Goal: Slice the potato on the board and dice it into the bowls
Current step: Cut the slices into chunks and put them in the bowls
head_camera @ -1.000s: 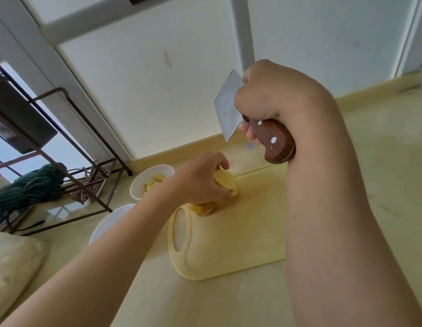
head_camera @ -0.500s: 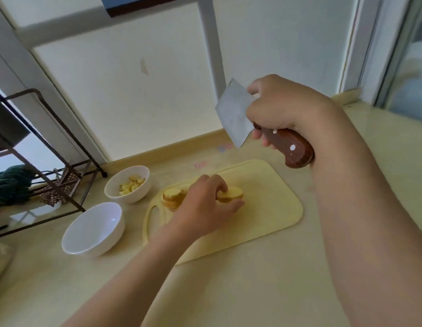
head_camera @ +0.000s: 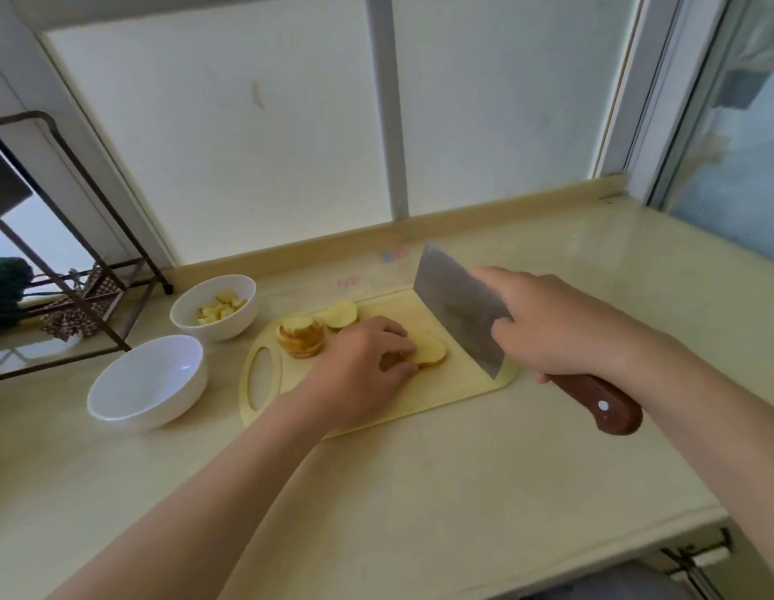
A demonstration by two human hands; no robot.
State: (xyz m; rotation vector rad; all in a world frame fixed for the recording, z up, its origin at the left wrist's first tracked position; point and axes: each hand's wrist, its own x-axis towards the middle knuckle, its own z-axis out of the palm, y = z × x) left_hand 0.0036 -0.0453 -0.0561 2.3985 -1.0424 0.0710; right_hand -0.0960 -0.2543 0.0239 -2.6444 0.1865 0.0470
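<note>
Soft daylight comes through the frosted window behind the worktop; shadows are faint. Wide-angle bending curves the frame edges, and the whole view is slightly soft, without glare.

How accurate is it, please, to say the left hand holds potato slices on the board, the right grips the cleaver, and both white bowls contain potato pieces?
One slip: the head view shows potato pieces only in the far bowl; the near bowl is empty. The rest stands.
</note>
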